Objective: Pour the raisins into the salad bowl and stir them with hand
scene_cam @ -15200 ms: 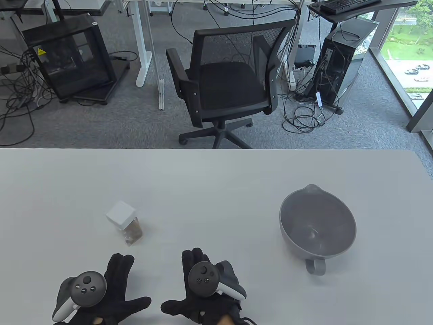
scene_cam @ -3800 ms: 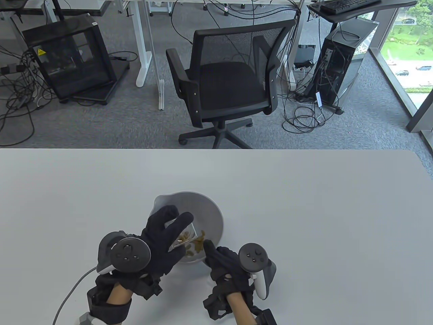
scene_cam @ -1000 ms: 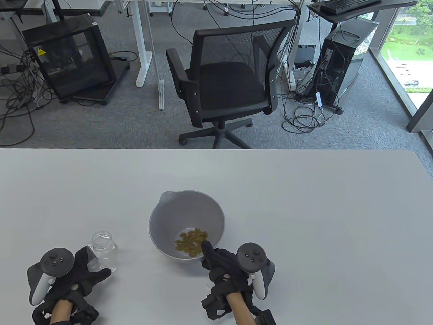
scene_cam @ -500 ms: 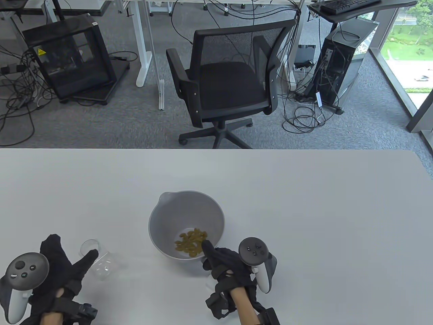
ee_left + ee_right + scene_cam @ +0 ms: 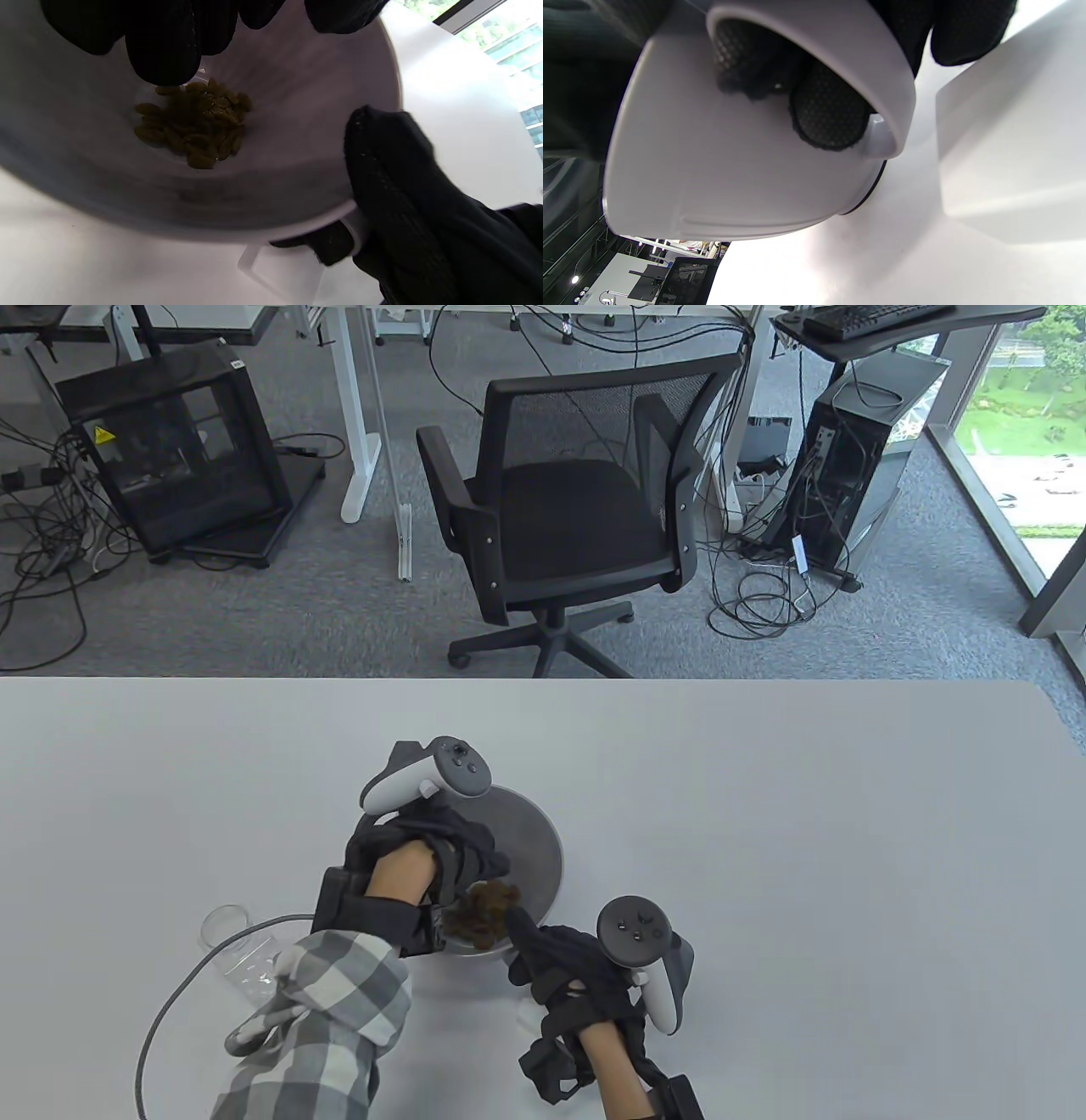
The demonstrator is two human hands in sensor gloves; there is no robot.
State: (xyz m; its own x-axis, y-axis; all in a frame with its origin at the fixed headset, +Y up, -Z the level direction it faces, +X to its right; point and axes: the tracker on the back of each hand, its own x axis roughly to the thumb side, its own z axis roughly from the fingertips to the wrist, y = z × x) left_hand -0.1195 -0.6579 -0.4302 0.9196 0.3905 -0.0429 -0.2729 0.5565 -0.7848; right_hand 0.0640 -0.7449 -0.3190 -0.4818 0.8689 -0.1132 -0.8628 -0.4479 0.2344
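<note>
Left hand [image 5: 441,848] fingertips touch raisins [image 5: 193,123] in bowl [image 5: 543,848].

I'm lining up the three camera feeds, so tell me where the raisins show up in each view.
Table view: the raisins lie in the near part of the bowl, just right of the left hand.
Left wrist view: left of centre, on the bowl floor under the fingertips.
Right wrist view: not in it; only the bowl's outside shows.
Shared landmark: the bowl handle, gripped by the right hand.
</note>
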